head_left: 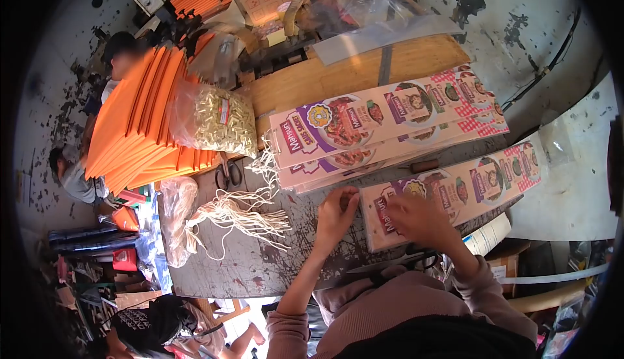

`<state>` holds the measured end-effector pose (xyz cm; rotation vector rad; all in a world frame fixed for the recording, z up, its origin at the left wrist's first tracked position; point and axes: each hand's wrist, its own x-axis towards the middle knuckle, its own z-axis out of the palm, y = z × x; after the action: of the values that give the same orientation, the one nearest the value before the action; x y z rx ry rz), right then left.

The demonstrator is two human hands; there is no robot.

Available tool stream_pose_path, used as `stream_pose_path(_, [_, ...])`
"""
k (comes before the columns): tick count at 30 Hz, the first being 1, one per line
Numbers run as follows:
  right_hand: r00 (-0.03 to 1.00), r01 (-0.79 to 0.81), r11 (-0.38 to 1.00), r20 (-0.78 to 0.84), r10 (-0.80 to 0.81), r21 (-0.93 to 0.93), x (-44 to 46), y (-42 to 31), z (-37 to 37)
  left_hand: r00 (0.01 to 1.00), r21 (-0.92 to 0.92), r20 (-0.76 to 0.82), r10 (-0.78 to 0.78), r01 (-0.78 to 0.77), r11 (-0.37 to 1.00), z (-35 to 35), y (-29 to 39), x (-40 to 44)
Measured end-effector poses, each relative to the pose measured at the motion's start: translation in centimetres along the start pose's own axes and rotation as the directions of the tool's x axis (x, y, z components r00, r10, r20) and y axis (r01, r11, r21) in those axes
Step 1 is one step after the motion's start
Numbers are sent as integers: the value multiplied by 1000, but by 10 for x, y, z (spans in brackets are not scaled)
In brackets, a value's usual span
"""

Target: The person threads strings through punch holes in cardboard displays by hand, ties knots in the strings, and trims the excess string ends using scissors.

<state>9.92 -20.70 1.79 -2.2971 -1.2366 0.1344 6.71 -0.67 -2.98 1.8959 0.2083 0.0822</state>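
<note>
A long printed "Mahsuri" cardboard strip point(458, 193) lies in front of me on the worn dark table. My left hand point(336, 216) is at its left end, with thumb and fingers pinched together by the top left corner; what they hold, if anything, is too small to see. Over the strip's left part is my right hand point(422, 219), fingers curled and pointing left, their tips in shadow. Just behind lies a stack of matching strips point(351, 128), with white cords point(265, 164) at its left end. A bundle of white strings point(240, 216) is left of my left hand.
Black-handled scissors point(229, 174) lie beside a clear bag of small gold-coloured pieces point(224, 118). Stacked orange folded sheets point(140, 125) rise at the left. Another pair of scissors point(416, 258) rests at the near table edge. Other people sit at the left and lower left.
</note>
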Motion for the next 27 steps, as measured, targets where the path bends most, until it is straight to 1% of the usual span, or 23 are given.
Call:
stream_pose_path(1, [987, 90, 995, 129, -94, 35, -12, -3, 3, 999, 39, -18, 32, -32, 999, 1, 0, 1])
stream_pose_path(3, [930, 54, 997, 361, -69, 51, -32, -23, -3, 997, 74, -35, 66, -63, 995, 2, 0, 5])
stream_pose_path(4, [929, 54, 997, 364, -68, 48, -40, -28, 1, 998, 79, -13, 57, -56, 995, 2, -1, 9])
stream_pose_path(6, [948, 66, 986, 317, -16, -150, -56, -38, 8, 999, 82, 9, 49, -50, 995, 5, 2, 10])
stream_pose_path(7, [917, 49, 976, 396, 41, -214, -60, -44, 9, 999, 114, 5, 40, -41, 993, 6, 6, 10])
stream_pose_path(8, [917, 50, 975, 396, 41, -217, -62, -44, 9, 1000, 146, 1, 31, -31, 989, 7, 9, 9])
stream_pose_path(9, [936, 68, 973, 351, 14, -220, -64, -44, 10, 999, 146, 1, 33, -33, 989, 9, 8, 9])
stream_pose_path(10, [953, 85, 971, 303, -14, -223, -65, -44, 12, 997, 101, -20, 70, -68, 993, 10, 6, 8])
stream_pose_path(11, [954, 84, 971, 299, -14, -223, -67, -43, 15, 993, 58, -43, 106, -103, 993, 10, 6, 7])
stream_pose_path(12, [962, 111, 958, 269, -37, -264, -69, -42, 17, 993, 61, -43, 107, -104, 993, 10, 8, 6])
stream_pose_path(13, [969, 135, 942, 241, -61, -306, -71, -41, 19, 997, -2, -20, 72, -72, 997, 9, 13, 4])
stream_pose_path(14, [969, 132, 943, 239, -58, -307, -76, -43, 20, 999, -65, 9, 39, -39, 997, 10, 17, 2])
stream_pose_path(15, [966, 75, 937, 258, 17, -341, -80, -44, 19, 999, -67, 13, 42, -41, 997, 12, 18, 1])
stream_pose_path(16, [957, 20, 927, 275, 91, -375, -84, -44, 18, 997, -312, 59, -51, 67, 948, 14, 21, -1])
stream_pose_path(17, [957, 18, 926, 273, 93, -377, -87, -43, 16, 983, -531, 125, -132, 178, 829, 15, 25, -2])
stream_pose_path(18, [959, 25, 930, 272, 82, -367, -89, -41, 14, 984, -531, 126, -130, 177, 828, 17, 32, -3])
stream_pose_path(20, [960, 35, 932, 271, 69, -361, -90, -40, 11, 978, -664, 92, -185, 199, 720, 21, 60, -5])
stream_pose_path(21, [962, 32, 928, 264, 73, -372, -91, -41, 10, 979, -667, 90, -182, 195, 719, 23, 58, -4])
stream_pose_path(23, [963, 28, 921, 257, 79, -388, -92, -38, 9, 990, -659, 75, -122, 141, 739, 26, 56, -2])
stream_pose_path(24, [975, 75, 906, 223, 23, -417, -94, -32, 11, 991, -662, 77, -114, 136, 737, 26, 59, -1])
stream_pose_path(25, [981, 117, 887, 191, -33, -447, -95, -28, 12, 993, -644, 15, -118, 100, 759, 21, 72, 0])
stream_pose_path(26, [982, 111, 884, 185, -28, -454, -96, -26, 12, 992, -622, -47, -119, 64, 780, 15, 79, 2])
stream_pose_path(27, [978, 113, 916, 207, -33, -386, -94, -24, 13, 996, -552, -86, 17, -61, 832, 7, 79, 8])
